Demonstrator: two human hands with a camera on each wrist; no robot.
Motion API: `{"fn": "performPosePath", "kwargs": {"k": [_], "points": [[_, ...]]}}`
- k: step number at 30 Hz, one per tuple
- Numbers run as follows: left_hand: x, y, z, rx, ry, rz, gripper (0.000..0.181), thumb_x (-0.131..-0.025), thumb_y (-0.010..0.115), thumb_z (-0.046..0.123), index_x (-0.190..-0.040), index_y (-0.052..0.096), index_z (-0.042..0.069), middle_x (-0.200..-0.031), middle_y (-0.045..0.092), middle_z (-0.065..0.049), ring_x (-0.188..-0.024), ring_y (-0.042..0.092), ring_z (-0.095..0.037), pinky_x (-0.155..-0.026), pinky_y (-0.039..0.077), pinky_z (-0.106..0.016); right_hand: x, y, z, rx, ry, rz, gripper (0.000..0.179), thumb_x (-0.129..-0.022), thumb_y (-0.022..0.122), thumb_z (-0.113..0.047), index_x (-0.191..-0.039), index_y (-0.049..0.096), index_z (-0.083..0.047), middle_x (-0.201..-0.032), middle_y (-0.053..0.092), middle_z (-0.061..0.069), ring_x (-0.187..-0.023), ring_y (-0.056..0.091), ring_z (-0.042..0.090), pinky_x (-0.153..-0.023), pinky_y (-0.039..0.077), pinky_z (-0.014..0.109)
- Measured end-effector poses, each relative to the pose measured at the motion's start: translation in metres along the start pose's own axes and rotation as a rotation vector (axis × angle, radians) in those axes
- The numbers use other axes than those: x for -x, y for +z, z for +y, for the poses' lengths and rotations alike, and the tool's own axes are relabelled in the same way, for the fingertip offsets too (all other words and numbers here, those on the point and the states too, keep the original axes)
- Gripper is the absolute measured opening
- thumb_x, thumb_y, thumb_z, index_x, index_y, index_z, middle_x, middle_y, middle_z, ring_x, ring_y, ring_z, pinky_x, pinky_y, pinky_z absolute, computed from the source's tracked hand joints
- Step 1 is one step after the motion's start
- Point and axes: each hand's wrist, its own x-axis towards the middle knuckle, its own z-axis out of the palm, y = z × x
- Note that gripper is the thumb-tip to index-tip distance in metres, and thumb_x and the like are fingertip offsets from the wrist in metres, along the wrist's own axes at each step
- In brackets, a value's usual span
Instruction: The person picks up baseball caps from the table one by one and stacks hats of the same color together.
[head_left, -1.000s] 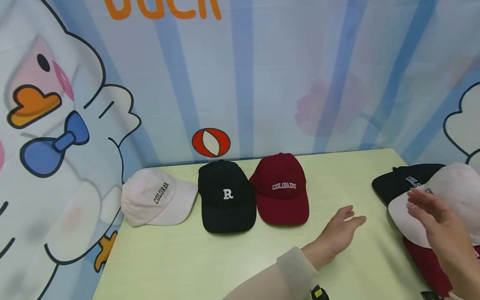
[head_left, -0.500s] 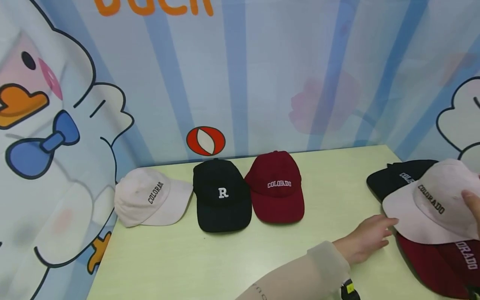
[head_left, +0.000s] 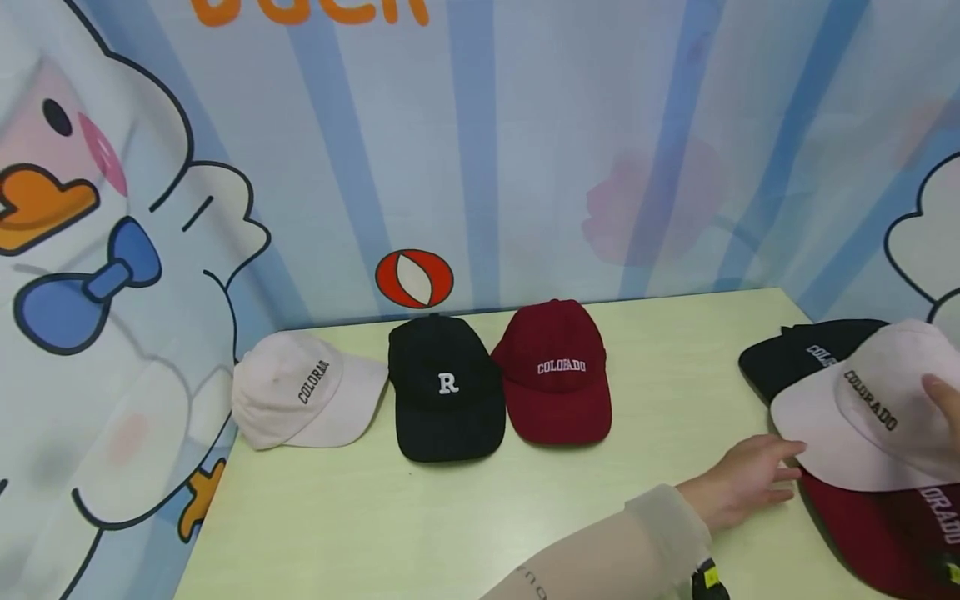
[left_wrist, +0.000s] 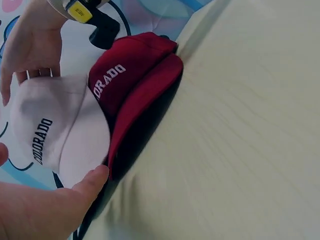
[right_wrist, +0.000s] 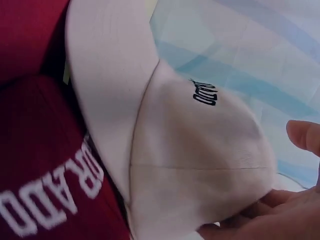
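Reach has become contact: left hand (head_left: 742, 483), fingers loosely spread, meets the white cap (head_left: 862, 425) at 3 o'clock on the worktop (head_left: 330, 517); right hand (left_wrist: 37, 42) touches it too, grip unclear; both now attend one cap.

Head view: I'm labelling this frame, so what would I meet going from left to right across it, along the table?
Pale dark-lettered fabric cap, black fabric cap with white R, dark red fabric cap with white lettering, left hand, second pale dark-lettered fabric cap, right hand.
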Motion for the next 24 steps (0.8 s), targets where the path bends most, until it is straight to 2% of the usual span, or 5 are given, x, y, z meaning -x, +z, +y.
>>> {"fn": "performPosePath", "kwargs": {"k": [9,14,18,21,24], "points": [[-0.004,-0.004,-0.005,0.058,-0.039,-0.039,0.019,-0.102,0.059,0.016,-0.12,0.062,0.009,-0.124,0.065,-0.015,-0.126,0.063,-0.037,-0.112,0.045,-0.059,-0.013,0.01,0.013,-0.062,-0.105,-0.107,0.073,-0.109,0.034,-0.056,-0.165,0.021,-0.011,-0.154,0.038,0.04,-0.134,0.043,0.064,-0.108,0.038,0.075],[-0.002,-0.014,-0.002,0.045,-0.073,-0.087,0.019,-0.105,0.058,0.021,-0.121,0.062,0.011,-0.119,0.07,-0.018,-0.128,0.063,-0.043,-0.112,0.046,-0.06,-0.022,0.017,0.021,-0.031,-0.242,-0.096,0.071,-0.107,0.04,-0.057,-0.162,0.031,-0.012,-0.135,0.051,0.042,-0.101,0.057,0.063,-0.059,0.052,0.057],[0.003,-0.025,0.003,-0.047,-0.077,-0.136,0.016,-0.106,0.056,0.025,-0.118,0.057,0.014,-0.117,0.073,-0.02,-0.125,0.066,-0.043,-0.109,0.05,-0.057,-0.018,0.014,0.013,-0.044,-0.323,-0.099,0.063,-0.105,0.05,-0.055,-0.15,0.044,-0.011,-0.123,0.057,0.038,-0.063,0.061,0.026,-0.045,0.042,0.028],[0.005,-0.033,0.006,-0.148,-0.069,-0.164,0.015,-0.107,0.054,0.028,-0.114,0.056,0.016,-0.119,0.075,-0.019,-0.12,0.069,-0.038,-0.104,0.055,-0.05,-0.002,0.006,-0.006,-0.084,-0.324,-0.111,0.039,-0.103,0.055,-0.053,-0.132,0.053,-0.027,-0.099,0.068,0.018,-0.056,0.048,-0.004,-0.043,0.041,0.022],[0.008,-0.042,0.011,-0.242,-0.059,-0.181,0.015,-0.107,0.053,0.03,-0.113,0.057,0.017,-0.12,0.076,-0.017,-0.116,0.073,-0.033,-0.1,0.058,-0.045,0.022,-0.005,-0.034,-0.111,-0.335,-0.143,0.036,-0.104,0.056,-0.047,-0.129,0.057,-0.021,-0.094,0.066,0.015,-0.056,0.043,-0.013,-0.046,0.041,0.017]]}}
